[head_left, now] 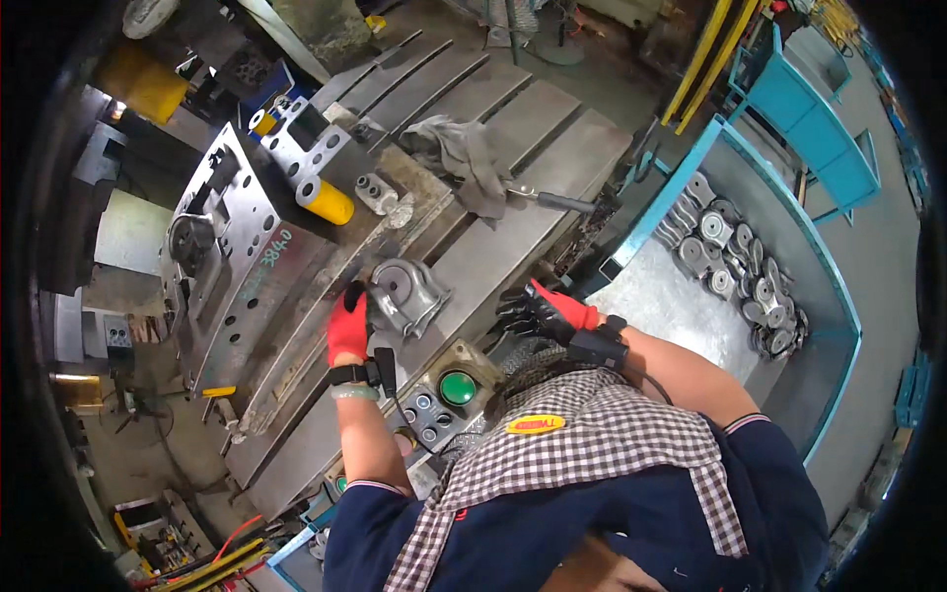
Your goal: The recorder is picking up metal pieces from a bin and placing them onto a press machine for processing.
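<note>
A shiny stamped metal part [402, 293] with a round dished end and a flared skirt is over the slotted machine bed. My left hand [348, 324], in a red and black glove, grips its left edge; the fingertips are partly hidden. To the right, my right hand [546, 312] hangs in the air near the bed's front edge, fingers apart, with nothing in it. Farther left stands a steel die block [266, 261] with drilled holes, and a similar formed part [192, 242] sits in it.
A control box [444, 395] with a large green button stands close in front of me. On the bed lie a grey rag [459, 163] and a dark-handled tool [562, 201]. A blue-rimmed bin [834, 266] at right holds many metal parts [730, 247]. Yellow cylinders [326, 201] stick out of the die.
</note>
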The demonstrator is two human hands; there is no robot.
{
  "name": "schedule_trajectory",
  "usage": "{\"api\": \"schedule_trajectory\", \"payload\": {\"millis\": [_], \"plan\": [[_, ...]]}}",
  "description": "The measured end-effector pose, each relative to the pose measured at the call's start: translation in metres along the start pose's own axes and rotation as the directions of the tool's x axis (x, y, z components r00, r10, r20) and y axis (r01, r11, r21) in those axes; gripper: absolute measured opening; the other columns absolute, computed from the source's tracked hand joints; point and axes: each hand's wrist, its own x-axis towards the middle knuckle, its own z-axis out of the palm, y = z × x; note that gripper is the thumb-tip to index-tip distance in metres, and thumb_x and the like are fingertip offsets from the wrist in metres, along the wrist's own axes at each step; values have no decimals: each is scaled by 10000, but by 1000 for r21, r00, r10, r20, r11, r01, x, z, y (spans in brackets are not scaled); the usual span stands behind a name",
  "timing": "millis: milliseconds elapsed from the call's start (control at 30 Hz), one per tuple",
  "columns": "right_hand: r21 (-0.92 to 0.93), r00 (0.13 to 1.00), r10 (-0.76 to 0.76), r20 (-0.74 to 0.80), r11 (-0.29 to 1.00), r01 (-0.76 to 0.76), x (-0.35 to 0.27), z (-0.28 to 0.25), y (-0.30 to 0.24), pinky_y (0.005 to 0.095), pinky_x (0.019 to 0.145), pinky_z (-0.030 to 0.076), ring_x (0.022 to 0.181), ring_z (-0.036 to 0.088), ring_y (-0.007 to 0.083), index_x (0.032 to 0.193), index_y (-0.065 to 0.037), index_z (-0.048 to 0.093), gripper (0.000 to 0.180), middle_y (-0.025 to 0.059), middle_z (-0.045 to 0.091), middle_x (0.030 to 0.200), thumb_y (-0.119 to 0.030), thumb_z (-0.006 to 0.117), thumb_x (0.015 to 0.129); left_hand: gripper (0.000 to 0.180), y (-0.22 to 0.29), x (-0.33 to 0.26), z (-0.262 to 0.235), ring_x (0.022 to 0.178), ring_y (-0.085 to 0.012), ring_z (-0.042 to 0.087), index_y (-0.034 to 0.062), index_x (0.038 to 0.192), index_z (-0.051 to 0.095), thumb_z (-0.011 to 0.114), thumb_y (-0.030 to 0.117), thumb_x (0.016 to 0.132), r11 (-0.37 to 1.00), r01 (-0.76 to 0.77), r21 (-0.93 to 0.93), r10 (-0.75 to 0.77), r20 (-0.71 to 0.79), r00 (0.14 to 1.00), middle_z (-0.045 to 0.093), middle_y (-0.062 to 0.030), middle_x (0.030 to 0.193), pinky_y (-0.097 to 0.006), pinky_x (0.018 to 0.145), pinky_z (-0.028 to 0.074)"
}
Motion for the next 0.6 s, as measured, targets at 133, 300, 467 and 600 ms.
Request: {"api": "schedule_trajectory", "payload": {"millis": [133, 300, 467, 600], "plan": [[147, 998, 60, 10, 987, -61, -16, 3, -13, 371, 966, 373, 1148, 469, 248, 1340, -52, 313, 639, 118, 424, 1318, -523, 203, 923, 390, -38, -8, 32, 1108, -237, 508, -8, 1209, 492, 497, 176, 866, 940, -126, -318, 69, -184, 981, 534, -141, 1208, -307, 942, 367], [209, 986, 11, -168, 978, 25, -50, 6, -25, 364, 911, 416, 1075, 516, 239, 1310, -42, 357, 658, 108, 488, 1246, -551, 274, 901, 358, -47, -14, 40, 1123, -215, 485, -10, 1210, 494, 455, 140, 888, 875, -142, -463, -40, -361, 932, 519, -127, 1226, -310, 967, 342], [361, 972, -23, -232, 926, 109, -77, -25, -21, 389, 884, 438, 1048, 538, 253, 1292, -45, 377, 642, 124, 511, 1220, -547, 302, 898, 419, 11, -42, 30, 1155, -199, 450, 34, 1306, 390, 431, 181, 916, 782, -257, -568, 25, -383, 923, 467, -112, 1274, -330, 973, 340], [357, 987, -135, -91, 920, 159, -75, -17, -32, 346, 825, 472, 947, 586, 222, 1249, 9, 429, 602, 128, 572, 1129, -484, 298, 928, 515, 120, -63, 54, 1162, -205, 439, 80, 1390, 214, 410, 154, 920, 554, -454, -698, 316, -328, 890, 409, -119, 1327, -336, 979, 333]]}}
